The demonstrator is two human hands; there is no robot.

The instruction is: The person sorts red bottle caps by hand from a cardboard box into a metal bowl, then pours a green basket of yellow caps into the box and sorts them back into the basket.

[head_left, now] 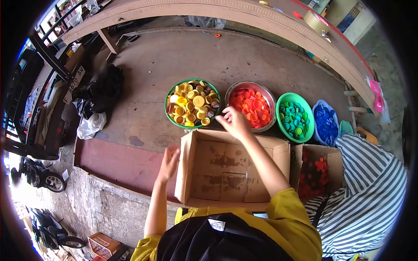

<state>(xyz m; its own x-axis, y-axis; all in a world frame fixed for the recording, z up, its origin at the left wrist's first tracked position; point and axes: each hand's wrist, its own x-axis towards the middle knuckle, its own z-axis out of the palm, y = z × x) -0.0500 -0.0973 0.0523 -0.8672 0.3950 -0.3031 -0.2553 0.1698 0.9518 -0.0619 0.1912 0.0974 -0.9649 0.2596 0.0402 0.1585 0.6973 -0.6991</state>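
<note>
Hands at cardboard box (217, 174) and cap bowls
Beside the flap, left hand (169, 162) open, empty; beyond, right hand (235, 122), grip curled, contents impossible to tell, between yellow-cap bowl (166, 103) and red-cap bowl (250, 84); better kept low over the rims

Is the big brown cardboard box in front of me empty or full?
Empty: the large brown cardboard box shows only its bare, stained bottom; nothing lies inside.

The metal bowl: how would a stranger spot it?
Beyond the open cardboard box runs a row of bowls. The metal bowl is second from the left, by the right hand. It alone is steel, holding red-orange caps; its neighbours are green plastic.
</note>
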